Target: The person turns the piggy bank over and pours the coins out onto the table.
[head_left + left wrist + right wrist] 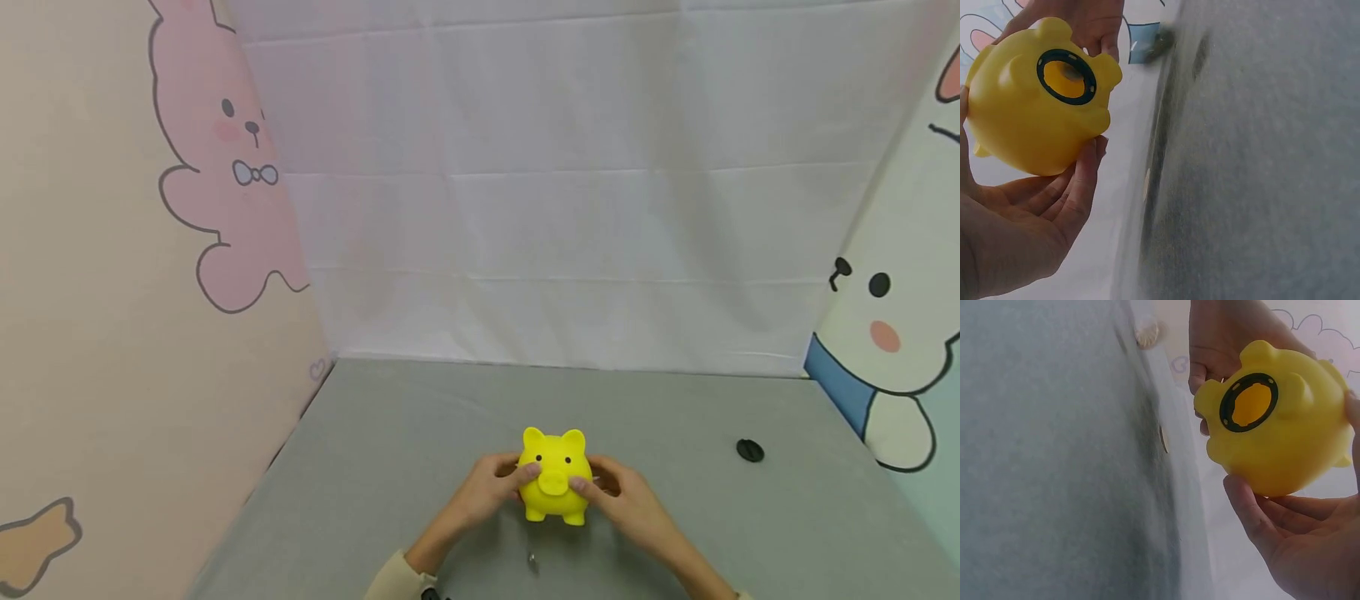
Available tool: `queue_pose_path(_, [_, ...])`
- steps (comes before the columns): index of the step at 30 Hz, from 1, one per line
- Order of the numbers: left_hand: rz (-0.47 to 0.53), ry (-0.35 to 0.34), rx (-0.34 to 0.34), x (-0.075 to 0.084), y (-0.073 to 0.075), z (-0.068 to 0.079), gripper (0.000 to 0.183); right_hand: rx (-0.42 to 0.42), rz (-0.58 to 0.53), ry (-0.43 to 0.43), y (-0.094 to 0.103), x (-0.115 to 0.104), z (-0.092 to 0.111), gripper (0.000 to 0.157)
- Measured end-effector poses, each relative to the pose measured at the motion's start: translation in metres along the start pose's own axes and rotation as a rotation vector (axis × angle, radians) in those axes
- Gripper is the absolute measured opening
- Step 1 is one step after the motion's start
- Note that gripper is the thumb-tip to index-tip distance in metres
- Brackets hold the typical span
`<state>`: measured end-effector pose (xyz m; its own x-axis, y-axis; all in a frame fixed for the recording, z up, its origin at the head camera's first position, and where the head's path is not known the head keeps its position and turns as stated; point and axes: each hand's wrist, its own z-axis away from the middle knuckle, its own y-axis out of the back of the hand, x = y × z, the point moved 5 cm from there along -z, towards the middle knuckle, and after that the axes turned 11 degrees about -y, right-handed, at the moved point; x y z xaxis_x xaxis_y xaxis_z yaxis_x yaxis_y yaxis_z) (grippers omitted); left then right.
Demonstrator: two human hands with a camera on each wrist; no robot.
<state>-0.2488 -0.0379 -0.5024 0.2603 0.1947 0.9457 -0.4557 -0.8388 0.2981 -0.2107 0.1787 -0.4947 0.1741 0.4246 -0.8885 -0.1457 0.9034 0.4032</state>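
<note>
A yellow piggy bank (553, 467) faces the head camera, held up off the grey table between both hands. My left hand (487, 492) grips one side, its thumb near the snout. The other side is gripped by my right hand (630, 504), thumb likewise by the snout. In the wrist views, a black-rimmed round hole (1249, 403) in the belly stands uncovered. Below the bank, a small shiny piece (532, 562) shows near the table's front. The right wrist view shows a round coin (1147, 334) and a thin coin-like edge (1164, 439) near the table surface.
A black round plug (750, 451) lies on the grey tabletop (420, 417) to the right. A white cloth (555, 208) hangs behind the table. Walls with cartoon animals stand at the left and right.
</note>
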Motion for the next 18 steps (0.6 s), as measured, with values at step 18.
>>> queue_pose_path(18, [-0.017,-0.136,-0.115,0.0040,0.0093,0.0052,0.088,-0.077,0.028,0.226,0.0030,-0.0001,0.0031,0.092])
